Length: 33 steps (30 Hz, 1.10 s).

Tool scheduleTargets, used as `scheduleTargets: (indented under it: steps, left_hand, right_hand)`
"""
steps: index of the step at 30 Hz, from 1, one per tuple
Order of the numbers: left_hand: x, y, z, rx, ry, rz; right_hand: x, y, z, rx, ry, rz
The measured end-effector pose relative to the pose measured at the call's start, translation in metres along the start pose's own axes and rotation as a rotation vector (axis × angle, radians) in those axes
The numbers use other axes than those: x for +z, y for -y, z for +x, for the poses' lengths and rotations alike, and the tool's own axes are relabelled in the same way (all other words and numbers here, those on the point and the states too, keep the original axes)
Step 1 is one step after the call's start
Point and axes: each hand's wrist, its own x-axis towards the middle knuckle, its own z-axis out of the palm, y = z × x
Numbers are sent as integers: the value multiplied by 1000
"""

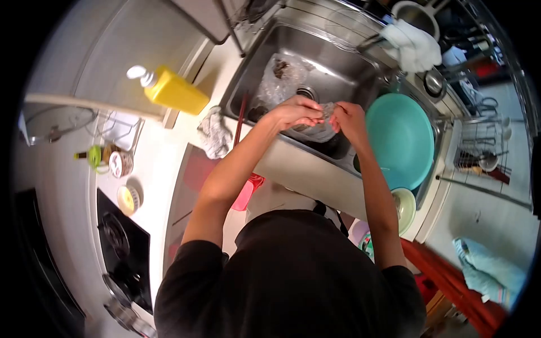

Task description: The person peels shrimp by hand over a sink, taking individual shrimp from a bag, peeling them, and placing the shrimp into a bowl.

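Note:
Over the front edge of the metal sink, my left hand and my right hand are close together. Both have their fingers closed on the gathered top of a clear plastic bag, which hangs down between them. What the bag holds, if anything, is not clear. Behind my left hand, another crumpled clear plastic bag with something brown in it lies in the sink, beside the drain. To the right of my right hand sits a large turquoise basin.
A yellow pump bottle and a crumpled cloth are on the counter at left, with red chopsticks near the sink's edge. A pale green bowl sits below the basin. A stove is at lower left.

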Motion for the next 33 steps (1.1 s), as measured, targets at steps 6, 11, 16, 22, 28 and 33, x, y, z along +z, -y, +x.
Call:
scheduleTargets:
  steps: [6, 11, 16, 22, 28, 33]
  left_hand:
    - [-2, -13, -16, -1, -130, 158]
    - [-12, -16, -27, 6, -215, 248]
    - [-13, -13, -30, 123, -199, 125]
    - [0, -10, -26, 259, -271, 259]
    - [26, -1, -21, 468, -417, 495]
    - [33, 5, -7, 674, -477, 647]
  right_hand:
    - [4, 8, 0, -4, -117, -121]
    - [-2, -11, 6, 16, -154, 5]
    - [3, -12, 0, 64, -147, 264]
    - [18, -53, -1, -14, -11, -304]
    - [18, -3, -8, 266, -67, 543]
    - [21, 6, -6, 65, -98, 381]
